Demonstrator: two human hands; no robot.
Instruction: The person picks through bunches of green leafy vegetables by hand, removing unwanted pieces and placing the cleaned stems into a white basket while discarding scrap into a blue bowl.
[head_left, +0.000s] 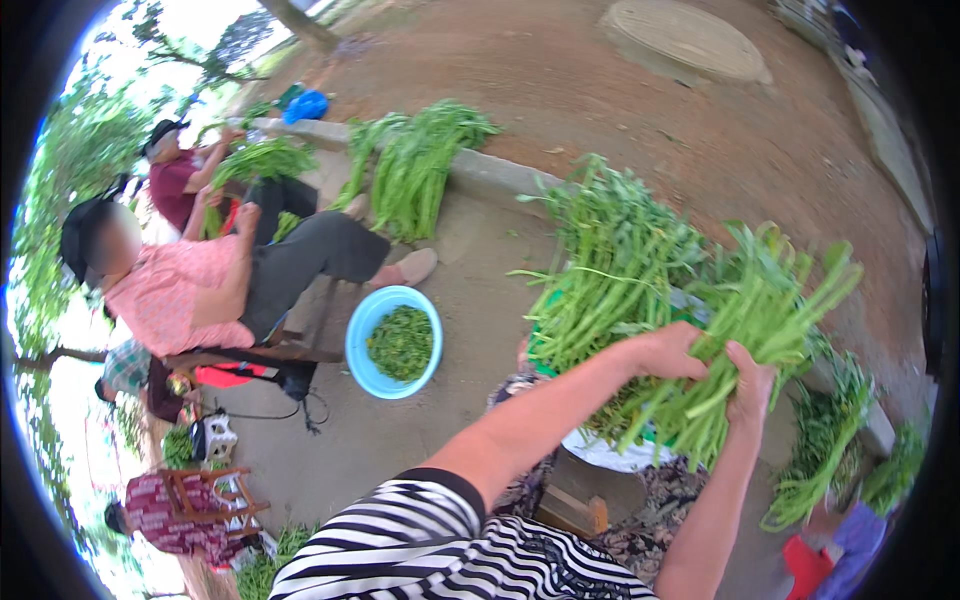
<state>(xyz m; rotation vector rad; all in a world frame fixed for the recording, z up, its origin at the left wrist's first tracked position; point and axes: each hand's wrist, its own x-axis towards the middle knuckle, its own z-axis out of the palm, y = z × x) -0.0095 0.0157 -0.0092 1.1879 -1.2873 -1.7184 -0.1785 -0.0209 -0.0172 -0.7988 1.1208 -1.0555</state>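
My left hand (671, 351) and my right hand (750, 382) are both closed around the stalks of a bundle of leafy green vegetables (772, 300). The leafy ends point away from me, and the stalk ends hang down towards my lap. Just left of the bundle lies a large heap of the same long-stemmed greens (615, 270), partly over a green-and-white plastic sheet or sack. Under my hands is a white plastic surface (619, 452), mostly hidden by cut stems and leaves.
A light blue plastic basin (356, 330) holding chopped greens stands to my left. Two seated people work beyond it; one wears a pink shirt (180, 289). More greens (420, 169) lean on a concrete kerb (487, 169). Another pile (821, 442) lies at right. A wooden stool (566, 510) is below me.
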